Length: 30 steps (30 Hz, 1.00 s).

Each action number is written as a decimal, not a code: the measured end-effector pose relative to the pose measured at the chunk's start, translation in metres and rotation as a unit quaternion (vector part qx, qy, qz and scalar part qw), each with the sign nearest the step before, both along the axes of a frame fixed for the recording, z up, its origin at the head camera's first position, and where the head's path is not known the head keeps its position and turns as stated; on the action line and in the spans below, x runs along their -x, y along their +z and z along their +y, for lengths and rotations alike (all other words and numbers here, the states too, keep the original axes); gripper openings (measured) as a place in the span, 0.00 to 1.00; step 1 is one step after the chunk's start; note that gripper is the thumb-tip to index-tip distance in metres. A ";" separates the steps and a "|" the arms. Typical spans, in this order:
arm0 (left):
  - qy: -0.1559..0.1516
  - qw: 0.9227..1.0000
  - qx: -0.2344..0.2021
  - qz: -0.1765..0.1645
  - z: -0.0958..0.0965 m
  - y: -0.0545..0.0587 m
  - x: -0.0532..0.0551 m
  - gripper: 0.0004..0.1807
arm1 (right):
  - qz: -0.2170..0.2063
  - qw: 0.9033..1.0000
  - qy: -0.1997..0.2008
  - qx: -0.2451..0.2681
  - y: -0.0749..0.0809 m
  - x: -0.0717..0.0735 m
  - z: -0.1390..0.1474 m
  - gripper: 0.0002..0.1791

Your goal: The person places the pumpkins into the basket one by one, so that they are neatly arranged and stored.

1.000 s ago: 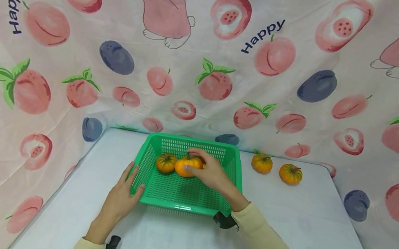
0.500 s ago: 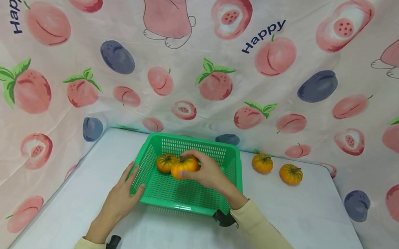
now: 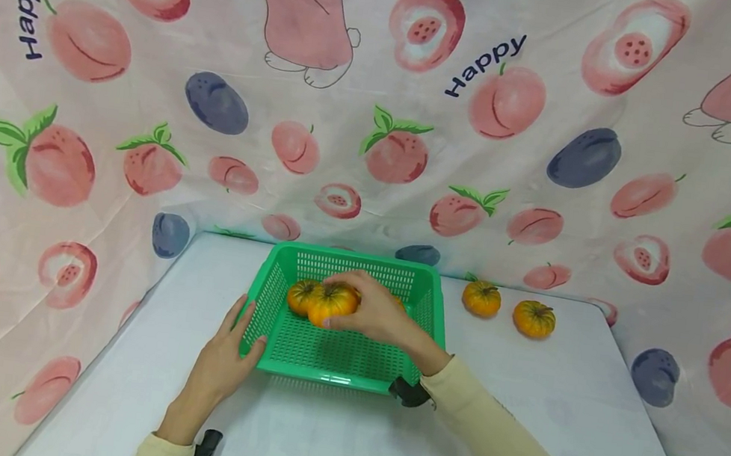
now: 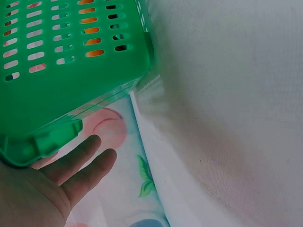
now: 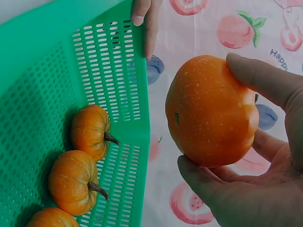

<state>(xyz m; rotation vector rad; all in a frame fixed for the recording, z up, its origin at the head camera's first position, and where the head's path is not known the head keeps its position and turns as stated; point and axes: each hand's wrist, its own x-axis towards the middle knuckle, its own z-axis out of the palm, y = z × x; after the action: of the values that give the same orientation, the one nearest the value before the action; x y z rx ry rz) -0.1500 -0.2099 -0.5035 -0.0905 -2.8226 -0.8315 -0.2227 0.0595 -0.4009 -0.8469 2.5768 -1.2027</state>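
Note:
My right hand (image 3: 377,314) holds a small orange pumpkin (image 3: 331,308) above the green plastic basket (image 3: 334,381). In the right wrist view, thumb and fingers curl round the held pumpkin (image 5: 208,111), its smooth underside showing. Inside the basket lie several stemmed pumpkins: one (image 3: 299,296) at the left, and a partly hidden one (image 3: 400,303) behind my right hand. The right wrist view shows a row of them, such as the middle pumpkin (image 5: 71,182). My left hand (image 3: 221,362) rests at the basket's left rim with straight, spread fingers; in the left wrist view its thumb is hidden.
Two more pumpkins, a left one (image 3: 481,298) and a right one (image 3: 534,319), sit on the white table (image 3: 522,396) to the basket's right. A fruit-printed cloth (image 3: 352,106) hangs behind and at both sides of the table.
My right hand has moved a little left with the held pumpkin, which now covers part of the left pumpkin in the basket. The left hand and basket have stayed put.

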 end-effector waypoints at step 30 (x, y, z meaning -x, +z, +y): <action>0.001 1.000 -0.004 -0.003 0.001 0.001 0.000 0.38 | -0.050 0.988 0.125 -0.073 -0.026 0.055 -0.031 0.39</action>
<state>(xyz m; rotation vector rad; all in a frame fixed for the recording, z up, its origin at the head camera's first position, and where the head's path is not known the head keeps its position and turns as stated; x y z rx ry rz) -0.1502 -0.2088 -0.5025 -0.0848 -2.8248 -0.8434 -0.2778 0.0281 -0.4270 -1.0131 2.3601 -0.9477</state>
